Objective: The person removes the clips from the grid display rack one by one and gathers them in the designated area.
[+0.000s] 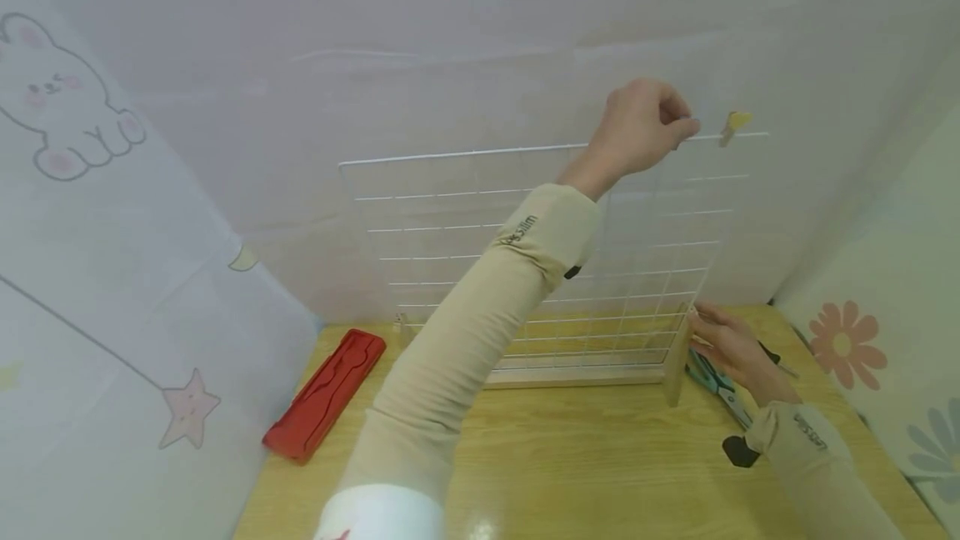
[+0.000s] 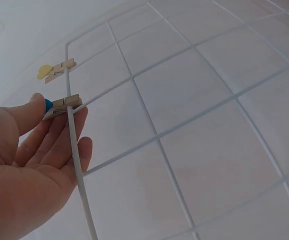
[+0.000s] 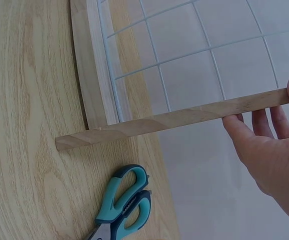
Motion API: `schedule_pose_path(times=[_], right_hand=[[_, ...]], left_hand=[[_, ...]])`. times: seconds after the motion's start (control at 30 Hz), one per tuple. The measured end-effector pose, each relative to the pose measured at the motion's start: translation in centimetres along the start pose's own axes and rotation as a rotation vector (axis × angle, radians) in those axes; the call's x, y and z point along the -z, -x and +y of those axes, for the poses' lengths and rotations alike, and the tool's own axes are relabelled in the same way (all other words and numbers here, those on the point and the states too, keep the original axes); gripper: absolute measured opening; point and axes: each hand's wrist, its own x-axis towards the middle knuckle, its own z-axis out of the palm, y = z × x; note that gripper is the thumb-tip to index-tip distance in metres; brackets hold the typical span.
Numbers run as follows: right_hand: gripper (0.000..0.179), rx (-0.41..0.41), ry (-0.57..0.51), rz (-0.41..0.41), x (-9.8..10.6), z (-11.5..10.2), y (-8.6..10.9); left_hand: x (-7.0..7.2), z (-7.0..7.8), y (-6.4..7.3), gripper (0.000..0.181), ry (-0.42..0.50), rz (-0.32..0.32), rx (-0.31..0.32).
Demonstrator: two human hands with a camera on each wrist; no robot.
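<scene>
A white wire grid panel [image 1: 472, 153] stands upright in a wooden stand on the table. At its top wire, my left hand [image 1: 641, 127] pinches a small wooden clothespin [image 2: 64, 104] with a blue decoration, whose jaws sit over the wire. Beside it, a second clothespin [image 2: 59, 71] with a yellow heart is clipped to the same wire. Low on the right, my right hand [image 1: 731, 348] holds the stand's wooden side piece [image 3: 184, 120], thumb on one face and fingers on the other.
Teal-handled scissors [image 3: 127, 202] lie on the table beside the stand's right side, near a dark-handled tool [image 1: 768, 352] partly hidden by my right hand. A red molded tray [image 1: 326, 394] lies at the left. Printed cloth walls surround the wooden table [image 1: 555, 448].
</scene>
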Motion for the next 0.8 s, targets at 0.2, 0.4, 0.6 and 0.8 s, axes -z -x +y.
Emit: schedule_pose_path(times=[0.2,0.4,0.6,0.8], right_hand=[[0.081,0.002,-0.025,0.000,-0.3,-0.1,0.1],[0.080,-0.006,-0.019,0.004,-0.5,-0.1,0.0],[0.080,-0.015,0.007,0.001,-0.5,0.1,-0.2],[0.080,-0.019,0.001,0.004,-0.4,0.1,-0.4]], left_hand=[[-0.2,-0.1,0.5,0.015,-0.009,0.056,-0.019],[-0.5,-0.1,0.6,0.013,-0.013,0.122,-0.023],[-0.5,-0.4,1.1,0.015,0.040,0.202,-0.021],[0.5,-0.3,1.6,0.015,0.164,0.284,-0.060]])
